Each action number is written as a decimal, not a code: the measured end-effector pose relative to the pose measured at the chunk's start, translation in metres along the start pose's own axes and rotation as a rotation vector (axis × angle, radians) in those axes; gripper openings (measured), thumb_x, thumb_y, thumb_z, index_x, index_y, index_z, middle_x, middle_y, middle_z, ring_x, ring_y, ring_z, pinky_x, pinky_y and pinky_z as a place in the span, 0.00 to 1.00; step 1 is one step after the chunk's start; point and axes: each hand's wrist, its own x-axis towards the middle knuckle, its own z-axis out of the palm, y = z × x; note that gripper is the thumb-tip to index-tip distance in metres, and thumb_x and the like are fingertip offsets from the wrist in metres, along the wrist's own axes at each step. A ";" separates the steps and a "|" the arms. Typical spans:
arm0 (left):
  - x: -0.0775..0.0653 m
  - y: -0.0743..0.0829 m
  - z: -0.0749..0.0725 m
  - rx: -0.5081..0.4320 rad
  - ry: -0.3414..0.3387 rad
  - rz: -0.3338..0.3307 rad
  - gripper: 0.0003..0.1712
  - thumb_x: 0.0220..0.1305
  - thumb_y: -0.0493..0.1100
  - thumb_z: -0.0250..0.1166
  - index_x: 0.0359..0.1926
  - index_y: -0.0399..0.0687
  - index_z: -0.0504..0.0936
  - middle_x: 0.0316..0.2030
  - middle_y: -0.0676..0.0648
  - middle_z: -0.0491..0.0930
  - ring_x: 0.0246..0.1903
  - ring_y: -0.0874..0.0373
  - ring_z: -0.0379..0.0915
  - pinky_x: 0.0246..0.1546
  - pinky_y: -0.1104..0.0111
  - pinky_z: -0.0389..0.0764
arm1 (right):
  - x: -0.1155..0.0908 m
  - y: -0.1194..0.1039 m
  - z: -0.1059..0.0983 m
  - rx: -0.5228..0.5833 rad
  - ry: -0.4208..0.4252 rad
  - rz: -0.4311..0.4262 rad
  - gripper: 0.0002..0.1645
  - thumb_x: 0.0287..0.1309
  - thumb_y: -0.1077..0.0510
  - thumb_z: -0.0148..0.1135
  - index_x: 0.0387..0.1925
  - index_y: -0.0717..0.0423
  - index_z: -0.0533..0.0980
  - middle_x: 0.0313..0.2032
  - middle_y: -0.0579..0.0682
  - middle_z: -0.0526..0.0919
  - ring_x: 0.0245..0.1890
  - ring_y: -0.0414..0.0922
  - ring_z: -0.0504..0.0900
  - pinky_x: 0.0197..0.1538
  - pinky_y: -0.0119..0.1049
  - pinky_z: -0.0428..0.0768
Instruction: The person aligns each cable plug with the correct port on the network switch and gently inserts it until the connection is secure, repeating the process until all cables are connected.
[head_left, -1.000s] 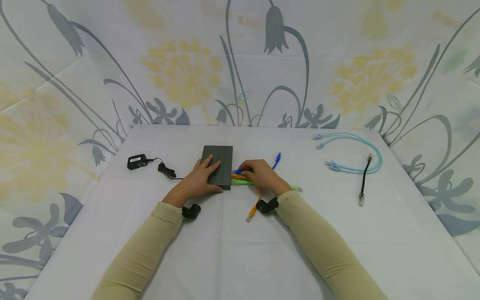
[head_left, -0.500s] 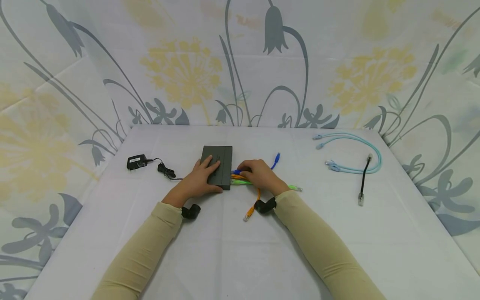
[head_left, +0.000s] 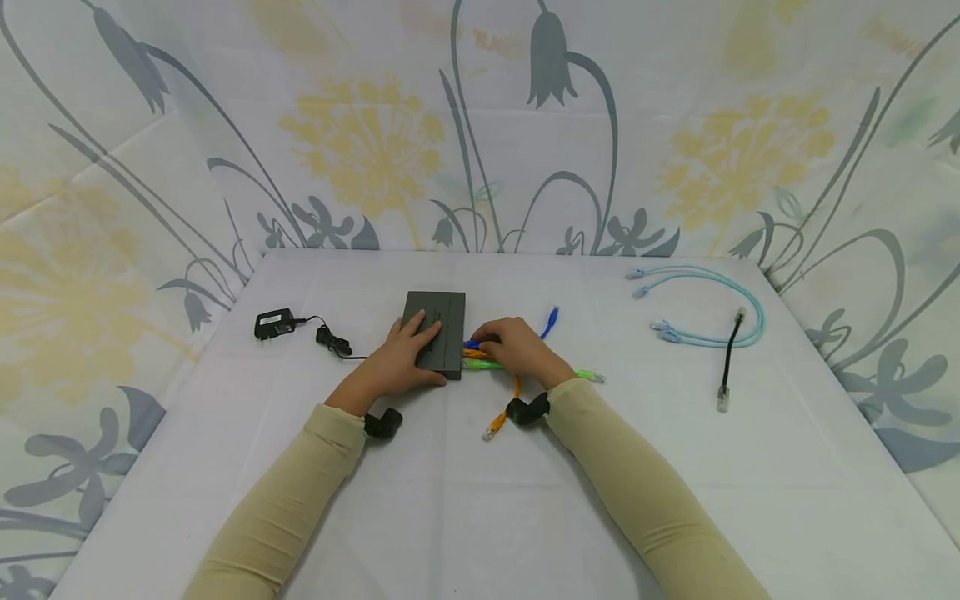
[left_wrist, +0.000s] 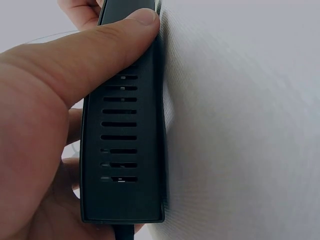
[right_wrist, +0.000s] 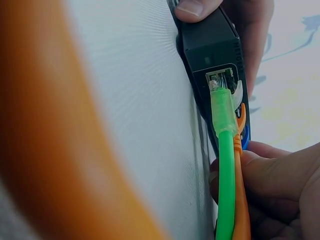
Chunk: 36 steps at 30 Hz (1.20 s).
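In the head view a dark grey network switch [head_left: 452, 312] lies flat on the white table. My left hand [head_left: 397, 358] rests on it, fingers spread over the top and thumb along its vented side [left_wrist: 119, 124]. At the switch's right side, the fingers of my right hand [head_left: 521, 350] pinch a blue Ethernet cable [head_left: 551, 321] right by the ports; its plug [right_wrist: 245, 136] is mostly hidden behind an orange Ethernet cable [right_wrist: 240, 185]. A green Ethernet cable [right_wrist: 223, 111] has its clear plug in the port at the switch's near end. Both run under my right hand.
Left of the switch lies a black power adapter [head_left: 274, 323], its bundled cord [head_left: 332, 342] leading under my left hand. Light blue Ethernet cables [head_left: 750, 304] curve at the back right, with a short black cable [head_left: 727, 358] across them. Flowered cloth hangs behind.
My right hand has shifted slightly left, toward the switch, with the blue cable. The orange cable's loose end has swung left a little. My left hand and the switch stay in place.
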 end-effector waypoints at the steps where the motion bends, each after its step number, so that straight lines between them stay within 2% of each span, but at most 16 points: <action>1: 0.000 0.000 0.000 0.001 0.000 0.000 0.57 0.54 0.63 0.70 0.77 0.55 0.49 0.77 0.42 0.34 0.74 0.29 0.28 0.66 0.37 0.56 | 0.000 0.000 0.000 0.004 0.002 0.001 0.14 0.68 0.58 0.57 0.51 0.52 0.82 0.47 0.49 0.86 0.49 0.45 0.82 0.54 0.42 0.79; 8: 0.000 0.001 0.000 0.001 0.001 -0.002 0.57 0.54 0.63 0.70 0.77 0.55 0.49 0.77 0.41 0.35 0.73 0.29 0.27 0.66 0.37 0.56 | 0.002 0.000 0.002 0.008 0.006 0.000 0.13 0.67 0.58 0.56 0.50 0.53 0.82 0.46 0.49 0.86 0.47 0.45 0.82 0.52 0.41 0.79; 16: -0.001 0.004 -0.001 -0.001 -0.002 -0.009 0.57 0.55 0.62 0.70 0.77 0.54 0.49 0.77 0.41 0.34 0.73 0.30 0.26 0.66 0.37 0.56 | 0.005 -0.002 0.002 0.002 -0.001 -0.004 0.14 0.67 0.59 0.56 0.50 0.52 0.82 0.47 0.49 0.86 0.51 0.47 0.81 0.56 0.43 0.78; 20: 0.000 0.003 0.000 0.002 -0.003 -0.007 0.57 0.55 0.63 0.70 0.77 0.54 0.49 0.77 0.41 0.34 0.73 0.29 0.26 0.67 0.37 0.55 | 0.006 -0.002 0.003 0.003 0.001 0.002 0.14 0.67 0.59 0.57 0.50 0.53 0.82 0.47 0.49 0.86 0.50 0.46 0.82 0.55 0.43 0.78; 36: -0.001 0.001 0.001 -0.015 0.000 -0.008 0.57 0.55 0.62 0.70 0.77 0.55 0.49 0.78 0.42 0.34 0.74 0.31 0.25 0.67 0.37 0.54 | 0.001 -0.005 0.003 -0.010 0.021 0.014 0.14 0.67 0.57 0.57 0.50 0.52 0.82 0.46 0.49 0.86 0.48 0.46 0.83 0.53 0.42 0.79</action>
